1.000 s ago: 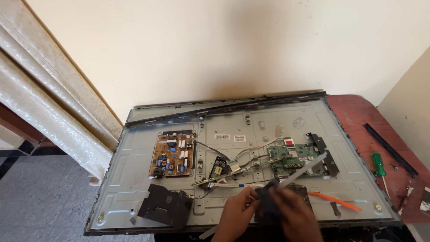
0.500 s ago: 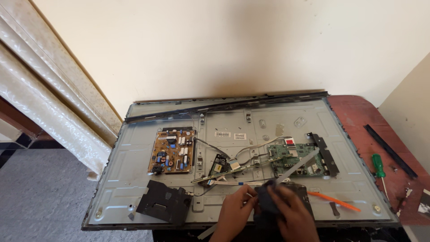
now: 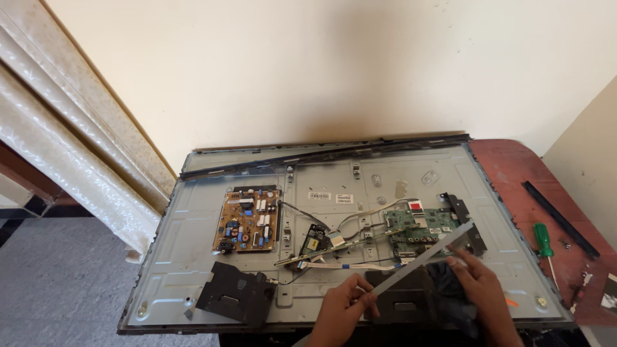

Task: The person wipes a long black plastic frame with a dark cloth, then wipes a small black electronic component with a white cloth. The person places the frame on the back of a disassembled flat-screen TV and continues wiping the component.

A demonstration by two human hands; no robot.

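Observation:
My left hand pinches the near end of a long grey metal strip, which slants up to the right over an opened flat-screen panel. My right hand presses a dark cloth against the strip's upper part. Under the strip lie a green main board, a small black board and thin white cables.
A brown power board sits left of centre, with a loose black plastic cover at the near left. On the red table to the right lie a green-handled screwdriver and a black bar. A curtain hangs at left.
My hands have drawn apart. The left one now holds the strip's near end, and the right one with the cloth has slid up the strip to the right, covering the orange tool.

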